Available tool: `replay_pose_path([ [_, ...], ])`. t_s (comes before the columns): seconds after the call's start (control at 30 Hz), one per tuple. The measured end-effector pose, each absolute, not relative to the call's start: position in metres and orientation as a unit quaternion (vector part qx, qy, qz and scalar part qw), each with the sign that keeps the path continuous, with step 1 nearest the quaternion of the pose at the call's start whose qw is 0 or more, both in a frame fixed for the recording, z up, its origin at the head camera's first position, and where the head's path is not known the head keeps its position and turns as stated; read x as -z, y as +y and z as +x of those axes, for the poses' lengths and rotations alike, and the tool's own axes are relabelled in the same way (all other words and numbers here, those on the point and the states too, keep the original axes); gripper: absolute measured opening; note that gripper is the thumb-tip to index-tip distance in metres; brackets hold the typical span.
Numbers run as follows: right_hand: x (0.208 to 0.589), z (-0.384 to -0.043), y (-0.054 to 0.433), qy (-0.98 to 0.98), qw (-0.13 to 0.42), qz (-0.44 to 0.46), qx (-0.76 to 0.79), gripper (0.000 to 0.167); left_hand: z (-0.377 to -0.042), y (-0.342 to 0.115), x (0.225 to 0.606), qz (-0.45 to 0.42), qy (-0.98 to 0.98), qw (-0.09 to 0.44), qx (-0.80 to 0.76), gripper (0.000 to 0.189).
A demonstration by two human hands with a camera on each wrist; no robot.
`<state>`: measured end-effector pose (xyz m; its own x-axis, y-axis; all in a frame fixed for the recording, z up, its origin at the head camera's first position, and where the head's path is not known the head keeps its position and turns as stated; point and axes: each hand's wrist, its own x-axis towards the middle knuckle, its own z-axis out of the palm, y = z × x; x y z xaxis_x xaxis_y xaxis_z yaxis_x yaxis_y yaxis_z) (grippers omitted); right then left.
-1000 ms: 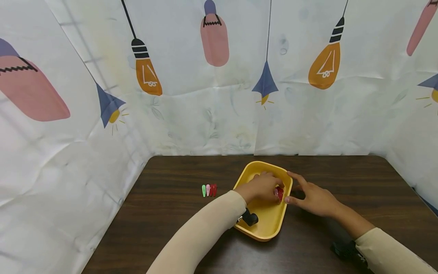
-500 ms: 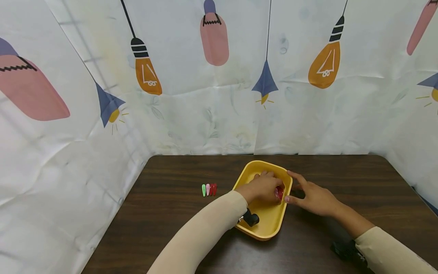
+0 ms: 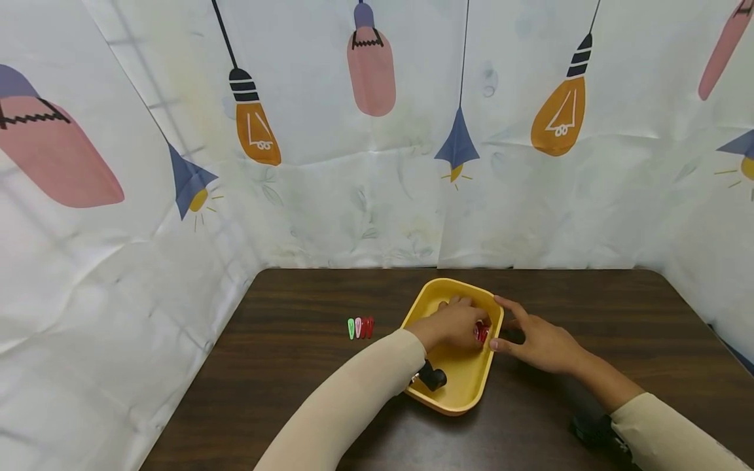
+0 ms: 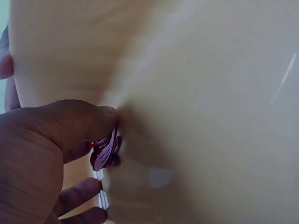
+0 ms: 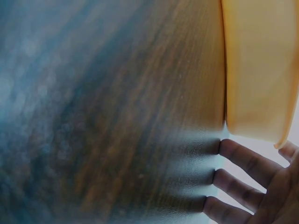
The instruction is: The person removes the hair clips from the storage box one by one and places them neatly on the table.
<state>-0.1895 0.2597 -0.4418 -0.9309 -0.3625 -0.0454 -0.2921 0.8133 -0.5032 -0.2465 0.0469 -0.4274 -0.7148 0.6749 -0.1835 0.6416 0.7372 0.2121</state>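
Observation:
My left hand [image 3: 453, 324] reaches down into a yellow plastic tub [image 3: 462, 392]. Between its thumb and fingers it pinches a small bunch of red and pink snap hair clips [image 4: 106, 154], close to the tub's floor. Pale, shiny strips [image 4: 102, 198] show by the lower fingertips in the left wrist view. My right hand [image 3: 542, 340] is outside the tub at its right side, fingers spread, with the thumb and index fingertip right at the rim. In the right wrist view, the other fingers [image 5: 240, 189] extend toward the tabletop beside the tub.
Left of the tub, a green hair clip [image 3: 351, 328], a pink hair clip [image 3: 358, 328] and red hair clips [image 3: 367, 328] lie in a row on the dark wooden table [image 3: 283, 392]. Behind the table hangs a white printed curtain [image 3: 377, 196]. Black wrist gear [image 3: 432, 377] overlaps the tub.
The left fingers and the clips shift very slightly inside the tub. The right hand stays in place, and the row of clips on the table is the same.

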Motion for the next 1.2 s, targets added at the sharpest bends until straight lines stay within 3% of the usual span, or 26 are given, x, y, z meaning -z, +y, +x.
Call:
replay_pose_path([
  [0.4, 0.445, -0.19, 0.261, 0.949, 0.071, -0.171, 0.256, 0.092, -0.255, 0.04, 0.421, 0.365, 0.917, 0.122, -0.103, 0.05],
  [0.73, 0.445, -0.19, 0.26, 0.949, 0.075, -0.167, 0.257, 0.092, -0.257, 0.025, 0.407, 0.349, 0.906, 0.154, -0.185, 0.049],
  [1.2, 0.441, -0.19, 0.259, 0.951, 0.078, -0.163, 0.252, 0.093, -0.262, -0.002, 0.398, 0.357, 0.897, 0.125, -0.227, 0.048],
])
